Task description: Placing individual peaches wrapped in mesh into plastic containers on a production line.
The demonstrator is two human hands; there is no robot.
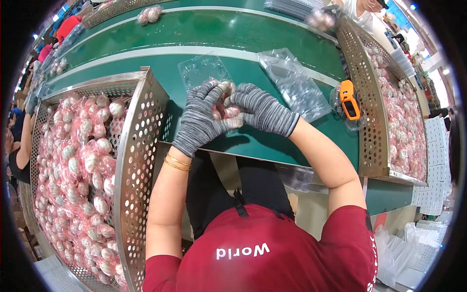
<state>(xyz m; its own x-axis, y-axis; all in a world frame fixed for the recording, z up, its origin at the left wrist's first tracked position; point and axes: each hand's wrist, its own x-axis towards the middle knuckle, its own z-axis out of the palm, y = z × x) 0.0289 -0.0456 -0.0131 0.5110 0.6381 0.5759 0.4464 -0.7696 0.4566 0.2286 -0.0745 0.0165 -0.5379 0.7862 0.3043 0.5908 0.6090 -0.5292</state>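
In striped grey knit gloves, both my hands meet over the green table. My left hand point(202, 113) curls around several small baseballs point(230, 111) in clear and reddish plastic wrap. The fingertips of my right hand point(264, 109) pinch at the right side of the same wrapped balls. Fingers cover much of the wrap, and the right hand's fingertips are slightly blurred. Just beyond my left fingers lies an open clear plastic clamshell tray point(202, 69), partly hidden by the hand. To the right of my right hand, a stack of clear molded trays point(295, 87) rests on the table.
A perforated metal bin point(140, 135) of wrapped baseballs point(74, 166) stands at left, another bin point(374, 120) at right. An orange-and-black device point(350, 100) sits on clear packaging. Across the green conveyor belt point(204, 29), a person's gloved hand point(330, 12) holds wrapped balls. Another ball bundle point(149, 15) lies far off.
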